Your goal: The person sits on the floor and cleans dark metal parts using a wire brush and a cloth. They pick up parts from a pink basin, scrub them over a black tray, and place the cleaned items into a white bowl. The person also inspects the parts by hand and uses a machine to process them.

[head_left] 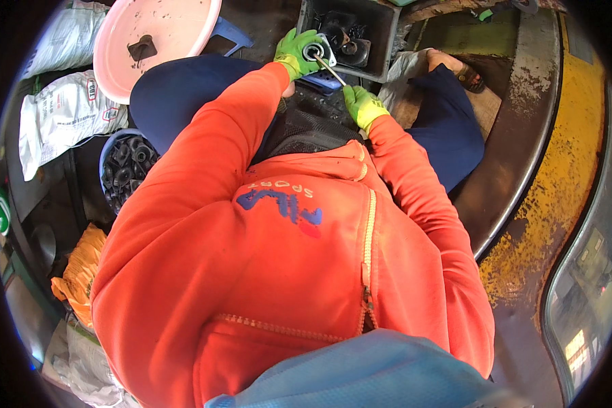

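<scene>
Both my hands wear bright green gloves. My left hand (294, 54) grips a flanged part (328, 50) with a pale rim and a round opening facing up. Closed around the lower end of a slim, light-coloured rod-like tool (332, 72) is my right hand (364, 107). The tool slants up to the left, and its far end meets the part's opening; whether it reaches inside cannot be made out. Just beyond the part stands a grey rectangular bin (392, 42) holding several dark, rounded parts (350, 49).
A pink basin (109, 58) at the far left holds a dark square-based part (142, 49). Below it sits a blue-rimmed tub (104, 166) full of black parts (130, 162). White sacks (61, 115) and an orange bag (81, 272) lie left. A worn yellow-and-brown metal frame (551, 197) curves along my right.
</scene>
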Action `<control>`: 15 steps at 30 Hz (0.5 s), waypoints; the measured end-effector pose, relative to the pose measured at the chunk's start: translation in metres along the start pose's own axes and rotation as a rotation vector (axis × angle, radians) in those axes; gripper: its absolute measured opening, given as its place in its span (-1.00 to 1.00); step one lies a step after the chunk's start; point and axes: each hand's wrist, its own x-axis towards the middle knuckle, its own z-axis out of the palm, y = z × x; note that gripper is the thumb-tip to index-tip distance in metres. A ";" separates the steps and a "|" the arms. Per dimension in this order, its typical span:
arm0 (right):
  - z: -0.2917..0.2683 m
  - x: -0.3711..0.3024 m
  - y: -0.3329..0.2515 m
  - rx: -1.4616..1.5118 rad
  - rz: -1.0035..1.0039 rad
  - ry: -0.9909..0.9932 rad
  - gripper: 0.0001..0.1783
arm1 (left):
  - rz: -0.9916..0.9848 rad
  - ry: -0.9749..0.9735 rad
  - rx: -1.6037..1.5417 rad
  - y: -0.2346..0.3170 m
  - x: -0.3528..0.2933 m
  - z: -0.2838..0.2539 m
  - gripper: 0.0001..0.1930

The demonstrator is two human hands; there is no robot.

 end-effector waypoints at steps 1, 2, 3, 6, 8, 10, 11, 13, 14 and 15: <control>0.000 0.000 0.000 0.100 -0.102 0.080 -0.52 | 0.016 -0.017 0.071 0.000 -0.001 0.000 -0.30; -0.001 -0.001 0.000 0.183 -0.157 0.145 -0.53 | -0.021 -0.040 0.068 -0.001 -0.001 0.001 -0.29; -0.001 -0.002 0.001 0.278 -0.267 0.200 -0.54 | -0.010 -0.047 0.062 0.000 -0.003 0.001 -0.29; -0.004 -0.003 0.005 0.192 -0.190 0.142 -0.53 | -0.051 -0.041 0.094 0.001 -0.002 0.001 -0.24; -0.004 -0.002 0.006 0.052 -0.069 -0.031 -0.53 | -0.057 -0.062 0.069 0.002 0.000 0.000 -0.24; -0.002 0.000 0.007 0.105 -0.141 0.062 -0.52 | 0.003 -0.052 0.068 0.002 0.001 -0.001 -0.25; -0.003 -0.001 0.008 0.149 -0.224 0.137 -0.51 | -0.003 -0.054 0.050 0.002 0.001 -0.002 -0.26; -0.003 0.001 0.007 0.288 -0.223 0.131 -0.50 | -0.019 -0.072 0.012 0.002 0.001 -0.002 -0.28; -0.002 0.002 0.006 0.275 -0.259 0.086 -0.49 | -0.023 -0.081 -0.001 0.002 0.000 -0.002 -0.29; -0.006 0.002 0.007 0.238 -0.226 0.014 -0.49 | 0.006 -0.056 -0.015 0.001 0.000 -0.002 -0.30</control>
